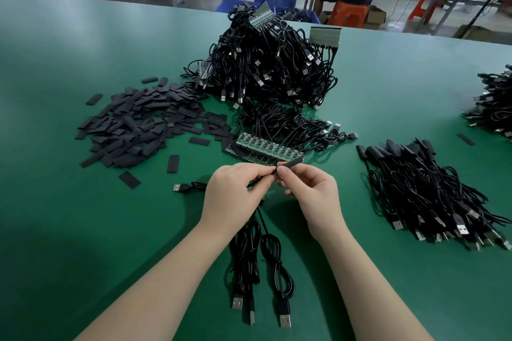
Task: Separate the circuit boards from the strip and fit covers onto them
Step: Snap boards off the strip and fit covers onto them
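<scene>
My left hand [238,191] grips small green circuit boards with black USB cables [266,263] that hang down toward me. My right hand [307,188] pinches a black cover [291,164] at the end of one board, right beside my left fingertips. A strip of green circuit boards [266,148] with cables attached lies on the mat just behind my hands. Most of the held boards are hidden in my left palm.
Loose black covers [138,127] are heaped at the left. A big tangle of cabled strips [271,63] is piled at the back centre. Covered cables [426,191] lie at the right, another bundle [496,102] at the far right. A person sits beyond the green table [83,230].
</scene>
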